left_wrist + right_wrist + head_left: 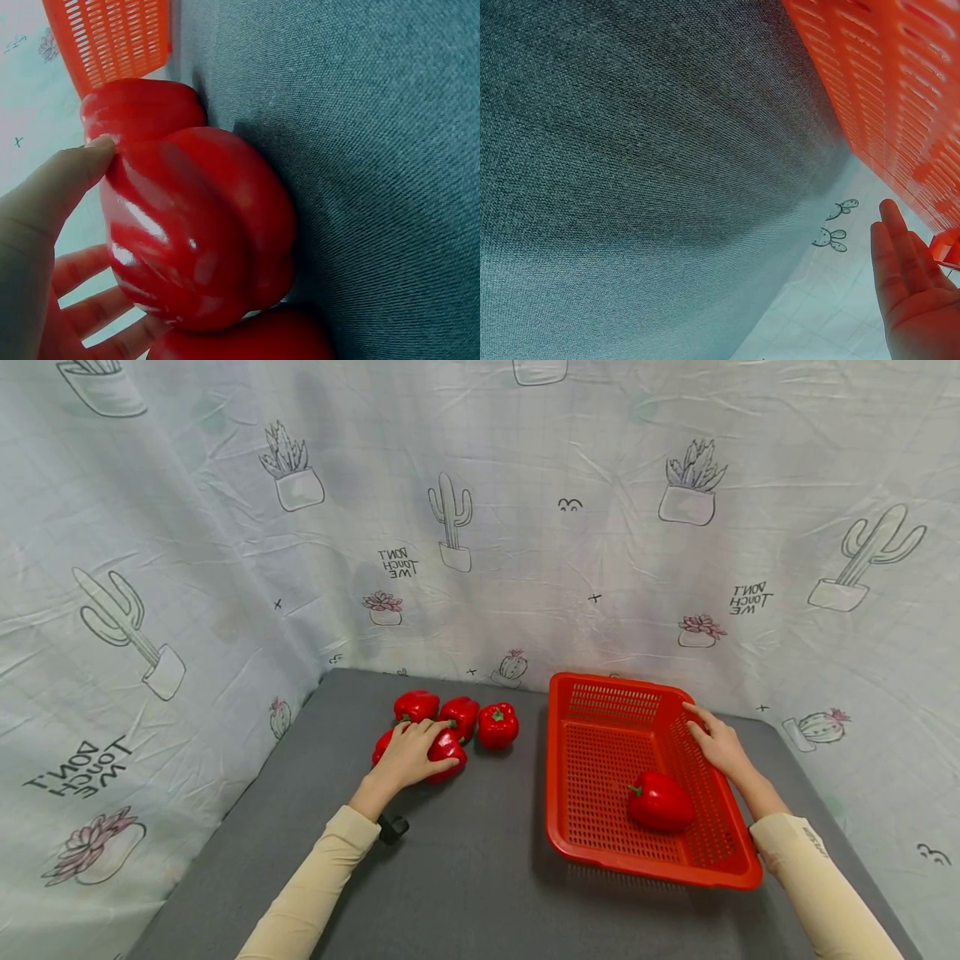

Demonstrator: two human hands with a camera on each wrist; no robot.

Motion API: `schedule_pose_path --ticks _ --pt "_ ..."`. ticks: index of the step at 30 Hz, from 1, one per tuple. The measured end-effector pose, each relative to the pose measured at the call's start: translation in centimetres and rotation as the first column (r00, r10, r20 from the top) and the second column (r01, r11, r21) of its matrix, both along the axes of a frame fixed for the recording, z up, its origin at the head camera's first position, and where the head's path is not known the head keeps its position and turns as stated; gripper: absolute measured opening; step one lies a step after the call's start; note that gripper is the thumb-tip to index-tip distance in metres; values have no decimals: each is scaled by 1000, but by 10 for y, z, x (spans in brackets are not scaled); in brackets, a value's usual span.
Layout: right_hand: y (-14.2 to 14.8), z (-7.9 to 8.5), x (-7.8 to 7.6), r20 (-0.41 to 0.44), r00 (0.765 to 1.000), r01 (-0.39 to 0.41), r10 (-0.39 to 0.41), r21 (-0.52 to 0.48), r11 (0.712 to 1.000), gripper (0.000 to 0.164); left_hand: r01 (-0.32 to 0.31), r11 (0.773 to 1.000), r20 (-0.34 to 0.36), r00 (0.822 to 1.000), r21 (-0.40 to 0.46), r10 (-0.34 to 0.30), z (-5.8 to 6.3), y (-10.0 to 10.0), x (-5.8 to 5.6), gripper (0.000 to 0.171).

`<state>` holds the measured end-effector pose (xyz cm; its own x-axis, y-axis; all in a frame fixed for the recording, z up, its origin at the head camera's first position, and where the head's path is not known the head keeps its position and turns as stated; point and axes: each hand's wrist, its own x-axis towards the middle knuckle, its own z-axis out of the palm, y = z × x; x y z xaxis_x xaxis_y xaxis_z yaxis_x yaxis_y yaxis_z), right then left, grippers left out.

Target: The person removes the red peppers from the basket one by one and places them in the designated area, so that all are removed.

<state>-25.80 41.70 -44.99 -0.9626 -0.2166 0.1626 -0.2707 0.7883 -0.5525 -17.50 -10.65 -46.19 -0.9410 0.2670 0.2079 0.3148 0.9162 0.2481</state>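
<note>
In the head view, my left hand [408, 756] is over a red bell pepper [448, 753] at the front of a group on the table. In the left wrist view its thumb touches this bell pepper [195, 232], and the fingers reach behind it, their tips hidden. Far to the right, my right hand [720, 747] rests at the right rim of an orange-red plastic basket [555, 760]. Its fingers [904, 259] look straight outside the basket wall in the right wrist view. One red bell pepper [660, 802] with a green stem lies inside the basket.
Around the left hand sit other red bell peppers: one [417, 704] behind, another [461, 717] beside it, one [498, 727] to the right, and one partly hidden [381, 745] at left. A grey cloth-covered table [472, 877] meets a cactus-print curtain [510, 552].
</note>
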Motion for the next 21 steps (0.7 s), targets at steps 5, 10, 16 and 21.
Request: schedule_pose_path --ticks 5,10,16,21 --pt "0 0 1 1 1000 3 -3 -6 1000 47 6 1000 4 1000 7 -6 4 1 -1 66" --pt "0 -1 0 0 1000 8 -8 2 1000 47 7 1000 19 1000 8 -7 6 2 -2 67" --pt "1 -1 0 17 1000 7 -7 2 1000 48 9 1000 9 1000 15 -9 5 2 -6 69" --pt "2 -2 0 -5 1000 -5 5 -33 999 52 4 1000 -1 1000 24 -4 7 3 -8 70"
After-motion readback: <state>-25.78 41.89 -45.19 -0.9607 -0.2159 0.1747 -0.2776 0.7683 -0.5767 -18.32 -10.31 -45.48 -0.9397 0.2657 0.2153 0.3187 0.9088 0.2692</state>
